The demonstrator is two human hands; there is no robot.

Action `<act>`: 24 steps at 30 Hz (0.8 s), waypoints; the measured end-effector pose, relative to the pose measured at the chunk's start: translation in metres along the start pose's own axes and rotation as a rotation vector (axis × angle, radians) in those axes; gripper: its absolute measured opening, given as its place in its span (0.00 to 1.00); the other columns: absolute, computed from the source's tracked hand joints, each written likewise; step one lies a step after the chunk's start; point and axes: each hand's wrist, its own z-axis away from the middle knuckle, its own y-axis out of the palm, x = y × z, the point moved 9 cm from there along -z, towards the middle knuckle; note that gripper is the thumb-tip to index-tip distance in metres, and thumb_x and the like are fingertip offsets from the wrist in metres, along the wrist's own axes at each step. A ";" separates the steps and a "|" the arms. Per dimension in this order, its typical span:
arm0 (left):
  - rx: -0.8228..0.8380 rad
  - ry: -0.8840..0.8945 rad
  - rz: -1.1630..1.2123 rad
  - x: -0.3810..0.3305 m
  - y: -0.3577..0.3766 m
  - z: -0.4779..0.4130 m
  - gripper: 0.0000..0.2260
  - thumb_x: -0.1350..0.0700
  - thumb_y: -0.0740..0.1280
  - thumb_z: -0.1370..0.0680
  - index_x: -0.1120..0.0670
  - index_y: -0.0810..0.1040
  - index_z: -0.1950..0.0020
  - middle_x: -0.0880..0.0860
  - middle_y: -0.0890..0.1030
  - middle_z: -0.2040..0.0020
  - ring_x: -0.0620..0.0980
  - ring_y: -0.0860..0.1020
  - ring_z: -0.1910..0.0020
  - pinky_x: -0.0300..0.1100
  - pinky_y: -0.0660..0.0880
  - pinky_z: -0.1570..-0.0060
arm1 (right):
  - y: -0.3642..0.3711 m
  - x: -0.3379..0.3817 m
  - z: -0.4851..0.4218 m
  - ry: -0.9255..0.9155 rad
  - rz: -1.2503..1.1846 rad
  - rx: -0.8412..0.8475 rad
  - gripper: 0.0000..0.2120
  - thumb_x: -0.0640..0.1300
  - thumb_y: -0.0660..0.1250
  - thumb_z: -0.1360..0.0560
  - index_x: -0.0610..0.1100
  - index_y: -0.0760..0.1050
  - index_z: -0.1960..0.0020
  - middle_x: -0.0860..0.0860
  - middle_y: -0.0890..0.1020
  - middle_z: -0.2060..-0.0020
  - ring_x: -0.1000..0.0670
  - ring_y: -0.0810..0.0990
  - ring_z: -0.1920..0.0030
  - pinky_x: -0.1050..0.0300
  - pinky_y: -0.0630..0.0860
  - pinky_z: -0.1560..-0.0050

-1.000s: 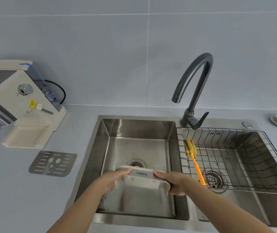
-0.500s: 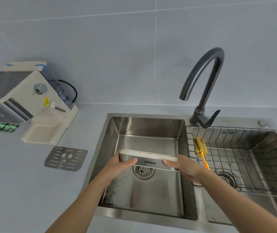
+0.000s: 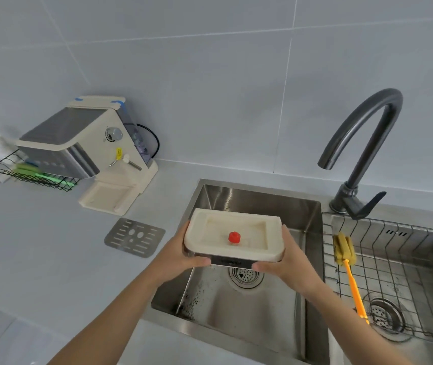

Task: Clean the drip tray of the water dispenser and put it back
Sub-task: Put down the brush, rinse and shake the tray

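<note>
Left thumb (image 3: 201,261) pressed along the near lower edge of the drip tray (image 3: 232,234); remaining left fingers wrapped under the left end, hidden. Right thumb (image 3: 261,266) flat against the near edge likewise, right fingers up the right end wall. Left hand (image 3: 181,255) and right hand (image 3: 287,262) clamping the tray between them, one at each short end.

Tray held level, open side up, in the air over the left sink basin (image 3: 236,306). Cream rim, dark band on the near face. Small red float (image 3: 234,237) upright inside.

Below: drain strainer (image 3: 245,274), basin floor bare, dark specks at its near left corner. Basin's left rim just left of the left wrist.

Right: wire rack (image 3: 394,272) in the second basin, orange-handled brush (image 3: 348,267) leaning on the rack edge near the right hand, not touching. Dark faucet (image 3: 362,143) arching behind.

Left: metal grille plate (image 3: 134,237) flat on the grey counter (image 3: 39,259), open counter around it. Water dispenser (image 3: 89,154) against the wall, its base recess unoccupied, well apart from the tray. Black wire basket (image 3: 31,172) beside it.
</note>
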 end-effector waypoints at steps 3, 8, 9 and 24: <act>-0.004 0.043 -0.005 0.004 -0.015 0.003 0.38 0.60 0.77 0.36 0.44 0.62 0.33 0.43 0.73 0.40 0.43 0.72 0.39 0.42 0.76 0.44 | 0.014 0.012 -0.001 -0.040 0.056 -0.035 0.43 0.39 0.80 0.42 0.51 0.61 0.34 0.55 0.74 0.41 0.56 0.73 0.41 0.61 0.74 0.48; 0.040 0.109 -0.011 0.025 -0.044 -0.001 0.39 0.57 0.78 0.39 0.39 0.62 0.37 0.41 0.73 0.41 0.39 0.72 0.41 0.38 0.76 0.47 | 0.050 0.026 -0.009 -0.094 0.126 -0.088 0.44 0.41 0.78 0.45 0.56 0.61 0.35 0.58 0.72 0.41 0.61 0.71 0.40 0.66 0.72 0.47; 0.050 0.113 -0.007 0.031 -0.052 -0.003 0.38 0.56 0.78 0.41 0.37 0.62 0.39 0.39 0.73 0.42 0.35 0.73 0.43 0.34 0.75 0.50 | 0.059 0.026 -0.012 -0.090 0.135 -0.101 0.44 0.41 0.78 0.45 0.56 0.61 0.35 0.58 0.72 0.41 0.61 0.71 0.40 0.66 0.73 0.47; 0.168 0.193 -0.125 0.141 -0.201 0.004 0.46 0.57 0.78 0.39 0.32 0.53 0.35 0.32 0.73 0.47 0.32 0.74 0.49 0.25 0.72 0.59 | 0.247 0.034 -0.029 0.127 0.165 -0.286 0.43 0.45 0.76 0.48 0.62 0.61 0.39 0.56 0.74 0.45 0.58 0.75 0.47 0.69 0.74 0.58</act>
